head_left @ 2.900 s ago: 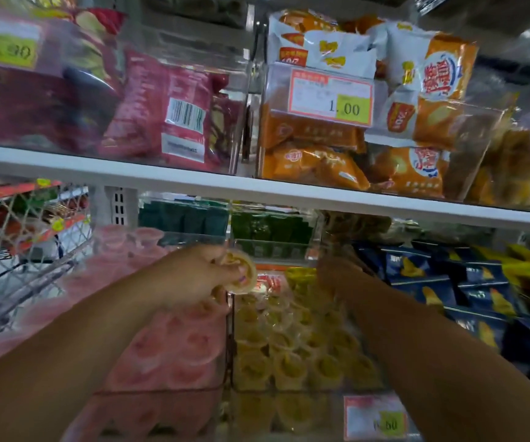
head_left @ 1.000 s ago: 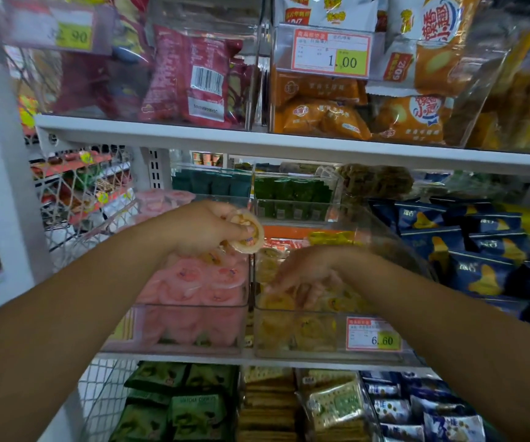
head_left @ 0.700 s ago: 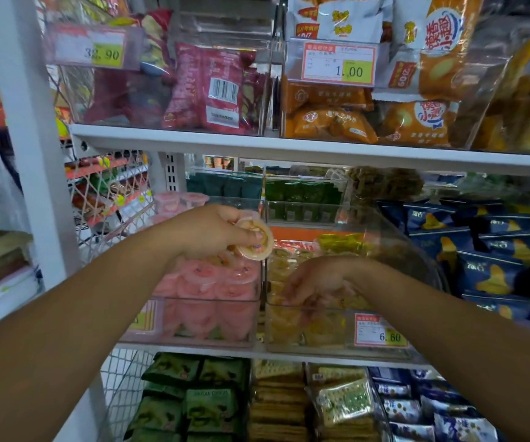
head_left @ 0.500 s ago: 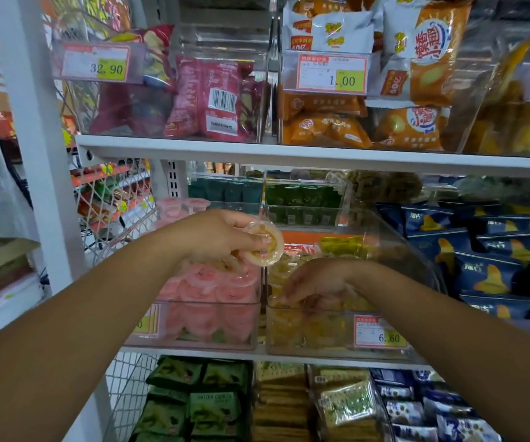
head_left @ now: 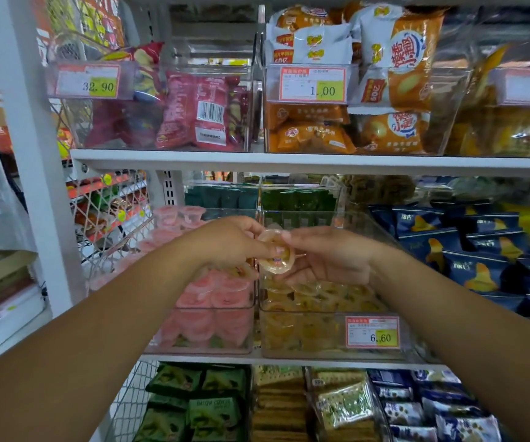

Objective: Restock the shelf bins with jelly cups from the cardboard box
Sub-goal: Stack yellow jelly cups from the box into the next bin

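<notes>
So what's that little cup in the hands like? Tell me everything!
The cup is small and round, of thin clear plastic, with pale yellow jelly inside and a sealed top bearing a tiny coloured mark. It is tipped so that its round face looks at the camera. The left hand pinches one side and the right hand holds the other with its fingers. It hangs in the air above the bin of yellow cups, touching nothing else.

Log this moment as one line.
left hand: pinches jelly cup | right hand: holds same cup | position: over yellow bin | pink bin: stocked
</notes>
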Demonstrator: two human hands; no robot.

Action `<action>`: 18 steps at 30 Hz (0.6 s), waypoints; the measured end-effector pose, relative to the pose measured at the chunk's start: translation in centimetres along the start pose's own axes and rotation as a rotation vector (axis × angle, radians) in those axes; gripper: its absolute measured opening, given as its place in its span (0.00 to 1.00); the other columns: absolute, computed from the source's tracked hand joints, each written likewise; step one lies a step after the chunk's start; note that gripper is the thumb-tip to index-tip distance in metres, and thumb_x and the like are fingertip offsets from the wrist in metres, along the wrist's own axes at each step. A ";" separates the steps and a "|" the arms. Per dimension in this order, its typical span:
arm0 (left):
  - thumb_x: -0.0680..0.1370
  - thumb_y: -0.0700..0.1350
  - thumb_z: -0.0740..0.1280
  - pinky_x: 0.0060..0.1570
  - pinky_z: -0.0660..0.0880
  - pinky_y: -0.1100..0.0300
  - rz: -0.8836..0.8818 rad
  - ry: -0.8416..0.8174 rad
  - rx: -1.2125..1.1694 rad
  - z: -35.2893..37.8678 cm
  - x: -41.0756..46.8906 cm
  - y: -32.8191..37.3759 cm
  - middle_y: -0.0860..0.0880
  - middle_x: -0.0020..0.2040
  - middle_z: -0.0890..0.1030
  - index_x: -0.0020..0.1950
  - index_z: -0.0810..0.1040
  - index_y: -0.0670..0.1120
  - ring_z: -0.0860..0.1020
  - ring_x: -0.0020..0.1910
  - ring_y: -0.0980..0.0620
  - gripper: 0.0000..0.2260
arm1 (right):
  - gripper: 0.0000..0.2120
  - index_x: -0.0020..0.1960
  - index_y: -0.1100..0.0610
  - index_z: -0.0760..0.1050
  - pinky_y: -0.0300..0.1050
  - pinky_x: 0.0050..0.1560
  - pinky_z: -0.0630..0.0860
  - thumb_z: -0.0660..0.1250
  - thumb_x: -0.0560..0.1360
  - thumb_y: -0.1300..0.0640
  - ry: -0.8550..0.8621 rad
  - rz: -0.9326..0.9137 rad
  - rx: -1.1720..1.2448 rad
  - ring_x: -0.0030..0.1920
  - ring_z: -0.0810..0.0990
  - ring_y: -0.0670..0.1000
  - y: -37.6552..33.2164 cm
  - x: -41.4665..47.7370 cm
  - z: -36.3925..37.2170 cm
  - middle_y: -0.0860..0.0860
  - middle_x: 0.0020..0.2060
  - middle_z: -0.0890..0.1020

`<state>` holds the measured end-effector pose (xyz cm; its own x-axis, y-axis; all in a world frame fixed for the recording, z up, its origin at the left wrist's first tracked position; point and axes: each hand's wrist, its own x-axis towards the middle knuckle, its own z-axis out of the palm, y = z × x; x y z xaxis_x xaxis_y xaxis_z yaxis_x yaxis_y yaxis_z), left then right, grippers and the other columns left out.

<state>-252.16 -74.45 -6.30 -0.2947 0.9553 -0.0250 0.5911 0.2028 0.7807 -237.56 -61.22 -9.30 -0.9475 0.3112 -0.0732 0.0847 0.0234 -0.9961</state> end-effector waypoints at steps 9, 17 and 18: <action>0.76 0.55 0.68 0.46 0.80 0.55 -0.033 0.024 -0.003 -0.4 -0.3 -0.3 0.55 0.51 0.81 0.53 0.76 0.53 0.82 0.41 0.55 0.09 | 0.13 0.60 0.59 0.77 0.46 0.49 0.82 0.68 0.77 0.58 0.175 0.365 -0.529 0.49 0.84 0.56 2.3 -0.9 -4.5 0.58 0.51 0.84; 0.79 0.53 0.66 0.39 0.77 0.59 -0.047 0.060 -0.177 -0.3 -0.7 -0.4 0.51 0.47 0.85 0.60 0.78 0.51 0.81 0.34 0.57 0.12 | 0.07 0.50 0.45 0.81 0.54 0.50 0.78 0.67 0.76 0.45 0.097 0.523 -1.077 0.41 0.77 0.57 4.2 0.5 -3.6 0.59 0.51 0.84; 0.79 0.53 0.66 0.40 0.78 0.58 -0.040 0.058 -0.191 -0.2 -0.7 -0.2 0.51 0.46 0.85 0.60 0.78 0.51 0.81 0.33 0.57 0.12 | 0.10 0.53 0.46 0.81 0.52 0.51 0.78 0.67 0.76 0.44 0.096 0.514 -1.072 0.44 0.80 0.59 4.2 0.4 -3.6 0.57 0.52 0.84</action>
<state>-252.24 -75.18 -6.34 -0.3614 0.9320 -0.0267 0.4265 0.1907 0.8841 -236.48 -57.62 -13.33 -0.7041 0.5852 -0.4022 0.7053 0.6423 -0.3000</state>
